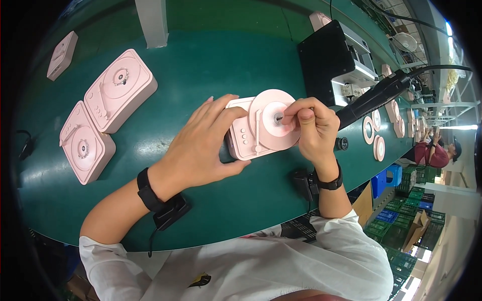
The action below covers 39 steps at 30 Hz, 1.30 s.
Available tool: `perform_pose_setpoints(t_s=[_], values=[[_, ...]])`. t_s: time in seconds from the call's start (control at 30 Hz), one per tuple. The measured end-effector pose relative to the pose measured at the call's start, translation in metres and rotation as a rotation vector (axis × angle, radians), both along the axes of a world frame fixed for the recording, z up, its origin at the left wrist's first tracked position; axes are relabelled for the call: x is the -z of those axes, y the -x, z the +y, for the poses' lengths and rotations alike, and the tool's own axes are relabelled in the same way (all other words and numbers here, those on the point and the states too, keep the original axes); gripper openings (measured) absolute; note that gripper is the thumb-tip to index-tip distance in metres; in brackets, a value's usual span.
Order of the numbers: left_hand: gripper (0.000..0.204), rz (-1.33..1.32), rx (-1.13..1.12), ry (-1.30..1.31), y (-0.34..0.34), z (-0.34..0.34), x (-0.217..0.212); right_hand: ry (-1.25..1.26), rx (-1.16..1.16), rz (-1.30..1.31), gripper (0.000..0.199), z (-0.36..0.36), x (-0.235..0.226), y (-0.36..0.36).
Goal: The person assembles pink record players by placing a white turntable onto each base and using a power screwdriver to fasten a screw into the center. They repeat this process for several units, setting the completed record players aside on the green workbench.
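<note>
A pink toy record player [248,138] lies on the green belt [216,65] in front of me. My left hand [203,145] grips its left side, thumb under the near edge. A pale pink disc [273,120] sits on top of it. My right hand [311,128] pinches a small part at the disc's white centre hub with thumb and forefinger. Both wrists wear black straps with cables.
Two more pink record players [118,90] [85,143] lie at the left, a third [62,55] farther off. A black box unit [334,60] and a black electric screwdriver [376,98] sit at the right, with loose pink discs [379,148] beyond. Another person [434,153] works far right.
</note>
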<state>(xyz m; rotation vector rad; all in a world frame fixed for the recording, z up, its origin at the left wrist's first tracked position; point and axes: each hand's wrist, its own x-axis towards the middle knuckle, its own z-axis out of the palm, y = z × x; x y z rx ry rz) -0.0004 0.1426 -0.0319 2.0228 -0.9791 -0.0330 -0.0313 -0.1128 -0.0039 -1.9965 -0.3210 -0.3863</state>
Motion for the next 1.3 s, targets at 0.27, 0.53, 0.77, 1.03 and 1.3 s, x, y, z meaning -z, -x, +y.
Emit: perform_pose_setpoints(t_s=[0.27, 0.53, 0.77, 1.03, 1.3], values=[[0.083, -0.011, -0.008, 0.020, -0.001, -0.002, 0.002, -0.004, 0.065, -0.046, 0.035, 0.007, 0.006, 0.007], [0.086, 0.013, 0.000, 0.034, -0.003, -0.001, 0.004, 0.101, 0.022, -0.054, 0.034, 0.001, -0.004, 0.006], [0.087, 0.022, 0.024, 0.067, -0.007, 0.001, 0.006, 0.007, -0.022, 0.009, 0.033, 0.000, -0.004, 0.009], [0.088, 0.033, 0.041, 0.037, -0.010, 0.001, 0.005, 0.167, -0.007, -0.076, 0.029, -0.009, -0.006, 0.007], [0.088, 0.035, 0.045, 0.042, -0.009, 0.001, 0.007, 0.223, 0.127, -0.137, 0.024, -0.001, -0.003, 0.012]])
